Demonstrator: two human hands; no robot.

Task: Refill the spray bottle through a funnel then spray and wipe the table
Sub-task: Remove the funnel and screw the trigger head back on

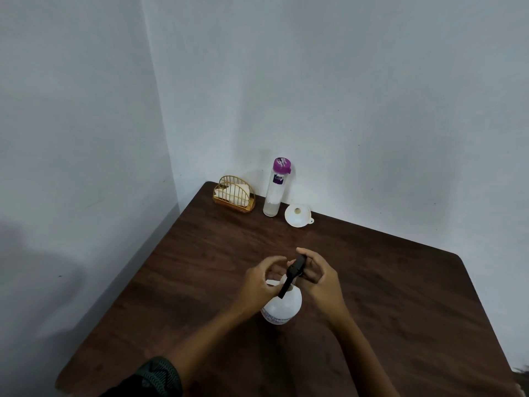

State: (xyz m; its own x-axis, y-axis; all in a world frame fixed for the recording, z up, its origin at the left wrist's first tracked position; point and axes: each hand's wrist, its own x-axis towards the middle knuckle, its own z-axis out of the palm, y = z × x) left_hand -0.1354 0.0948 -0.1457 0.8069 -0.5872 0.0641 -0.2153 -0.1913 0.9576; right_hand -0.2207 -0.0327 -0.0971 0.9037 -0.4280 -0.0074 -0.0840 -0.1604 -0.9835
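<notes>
A white spray bottle stands on the dark wooden table in front of me. Its black spray head is tilted over the bottle's neck, and my right hand grips it. My left hand curls around the bottle's neck and shoulder. At the back of the table a white funnel lies mouth up. Left of it stands a clear water bottle with a purple cap, holding a little liquid at the bottom.
A gold wire holder with white napkins sits in the table's far left corner. White walls close in behind and to the left. The table's right and near edges are in view.
</notes>
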